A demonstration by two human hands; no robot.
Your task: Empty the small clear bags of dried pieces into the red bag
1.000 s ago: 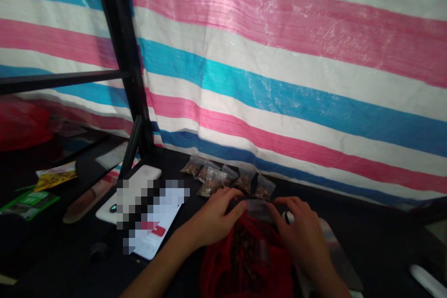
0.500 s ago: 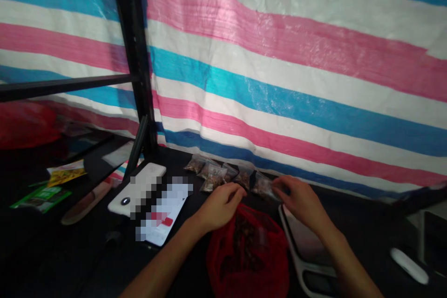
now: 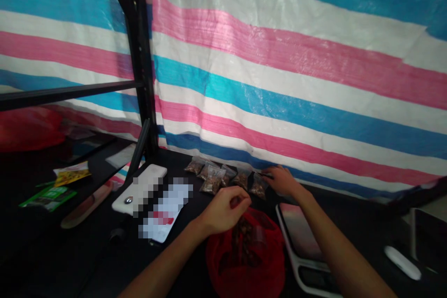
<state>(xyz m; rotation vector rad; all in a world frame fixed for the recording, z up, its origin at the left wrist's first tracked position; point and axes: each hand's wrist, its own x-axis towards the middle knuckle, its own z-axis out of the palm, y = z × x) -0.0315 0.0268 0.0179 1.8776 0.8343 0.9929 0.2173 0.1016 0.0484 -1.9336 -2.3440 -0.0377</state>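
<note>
Two bare hands work above a black tabletop (image 3: 84, 260). The left hand (image 3: 226, 209) is curled closed over the mouth of a red plastic bag (image 3: 244, 260), fingertips pressed toward the thumb; anything pinched there is hidden. The right hand (image 3: 283, 181) reaches forward with its fingers partly extended, their tips just beside the last of a row of small clear zip bags (image 3: 259, 187). A thin dark strip shows at those fingertips (image 3: 267, 175); whether it is gripped cannot be told.

The row of small clear zip bags holds brown pieces and runs along the rear table edge, close to the foot of a striped tarpaulin (image 3: 296, 93). The red plastic bag holds similar brown contents and sits near the front, between both forearms. A digital scale (image 3: 300, 237) lies right of it, just beside the right forearm. Left of the left hand lie a pixelated card (image 3: 165, 209) and a white phone (image 3: 139, 191). A black metal shelf upright (image 3: 141, 70) rises behind the phone. Black tabletop separates the scale from a white computer mouse (image 3: 401, 263) at far right.
</note>
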